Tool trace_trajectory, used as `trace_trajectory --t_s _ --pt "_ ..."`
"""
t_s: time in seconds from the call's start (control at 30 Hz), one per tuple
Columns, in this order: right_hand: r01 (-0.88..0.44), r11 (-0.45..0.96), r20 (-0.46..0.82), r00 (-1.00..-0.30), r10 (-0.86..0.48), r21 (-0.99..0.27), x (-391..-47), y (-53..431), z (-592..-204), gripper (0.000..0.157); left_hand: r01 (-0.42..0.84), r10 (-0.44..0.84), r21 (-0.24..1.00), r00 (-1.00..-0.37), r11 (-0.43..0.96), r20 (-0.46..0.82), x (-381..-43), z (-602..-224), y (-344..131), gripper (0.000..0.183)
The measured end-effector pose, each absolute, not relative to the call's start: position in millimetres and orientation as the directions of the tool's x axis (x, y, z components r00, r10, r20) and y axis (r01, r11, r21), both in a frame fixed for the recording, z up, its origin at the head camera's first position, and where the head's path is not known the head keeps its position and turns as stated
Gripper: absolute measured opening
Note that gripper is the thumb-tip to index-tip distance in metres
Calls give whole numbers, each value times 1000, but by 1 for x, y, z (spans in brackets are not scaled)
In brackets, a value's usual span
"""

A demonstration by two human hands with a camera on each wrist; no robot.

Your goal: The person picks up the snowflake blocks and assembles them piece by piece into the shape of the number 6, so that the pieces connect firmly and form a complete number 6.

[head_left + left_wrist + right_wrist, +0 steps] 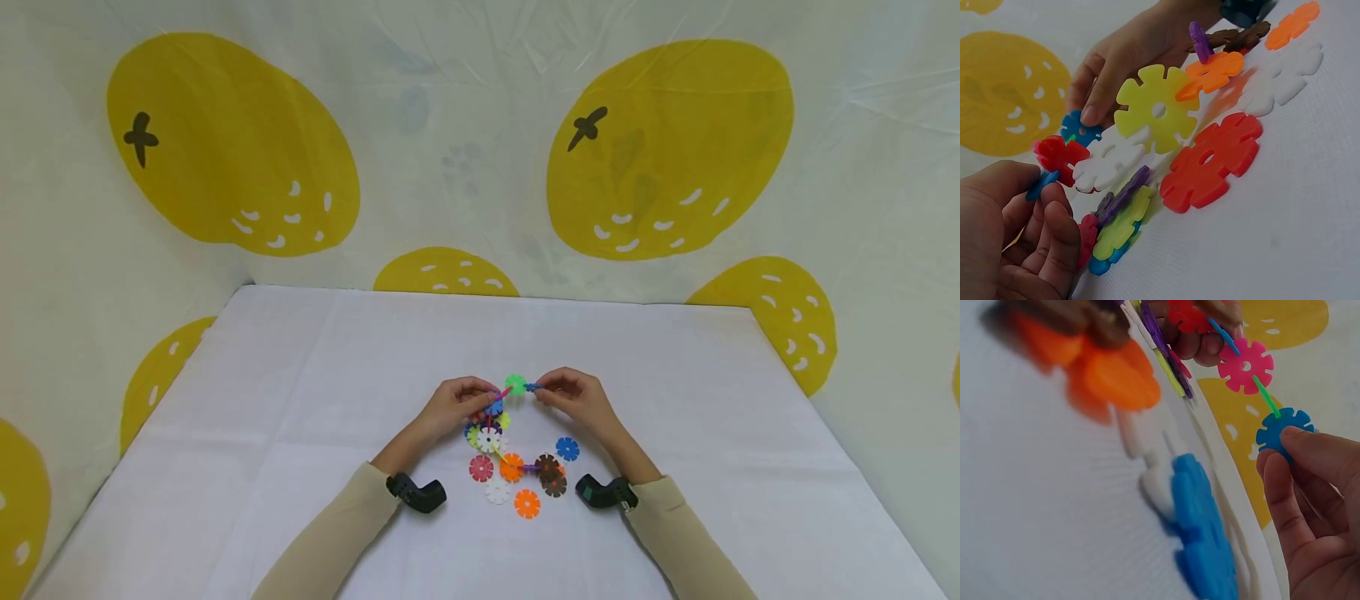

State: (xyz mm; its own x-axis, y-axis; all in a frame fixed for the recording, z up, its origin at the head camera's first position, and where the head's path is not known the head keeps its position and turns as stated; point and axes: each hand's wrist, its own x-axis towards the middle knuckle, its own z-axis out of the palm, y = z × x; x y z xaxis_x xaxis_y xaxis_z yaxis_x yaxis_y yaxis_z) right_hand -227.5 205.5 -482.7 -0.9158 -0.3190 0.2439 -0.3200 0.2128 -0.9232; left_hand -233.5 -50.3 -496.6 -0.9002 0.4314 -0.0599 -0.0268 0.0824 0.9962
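Note:
Notched plastic flower discs are slotted edge to edge into a curved chain. My left hand (453,402) pinches a blue disc (1042,185) in the chain. Between finger and thumb, my right hand (583,397) holds the blue disc (1268,436) at its far end. Between the hands run a pink disc (1235,370) and a green disc (516,384), the green one joined to the right hand's blue disc. Past the left hand, the chain continues through red (1060,156), white (489,440), yellow (1141,112), orange (512,467), purple (1200,42) and brown (547,464) discs.
Loose discs lie near the chain on the white table (360,358): red (482,468), white (497,491), orange (527,504) and blue (567,449). More overlapping discs sit beneath the left hand. A patterned curtain (450,167) stands behind the table.

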Motion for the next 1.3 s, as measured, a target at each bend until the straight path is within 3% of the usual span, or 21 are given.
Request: trace_trajectory --t_s 1.3 --pt "-289 244 173 -897 -407 -926 -235 199 -488 13 83 346 968 -938 239 -5 -237 -500 -43 23"
